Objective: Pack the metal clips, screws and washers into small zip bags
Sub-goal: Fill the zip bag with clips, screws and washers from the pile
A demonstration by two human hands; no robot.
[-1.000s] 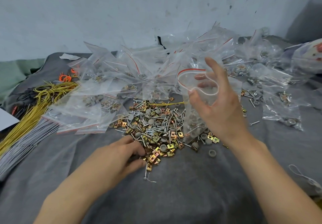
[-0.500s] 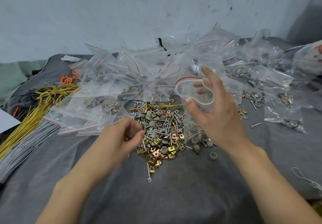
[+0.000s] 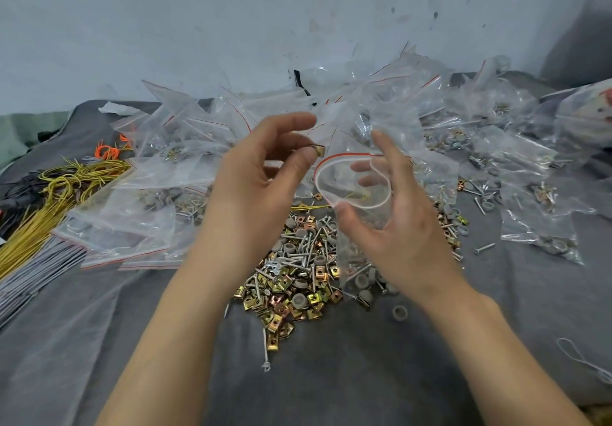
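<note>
left hand [image 3: 261,174] raised, thumb and fingers pinching a small brass-coloured metal clip [image 3: 320,150] | clip just beside bag mouth | right hand [image 3: 394,223] upright, fingers curled holding clear red-striped zip bag [image 3: 356,187] open above hardware pile [image 3: 298,270]

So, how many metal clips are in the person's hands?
1: a gold-coloured metal clip, pinched by the left hand beside the open red-striped clear zip bag that the right hand holds. Others may hide in the palm.
</note>
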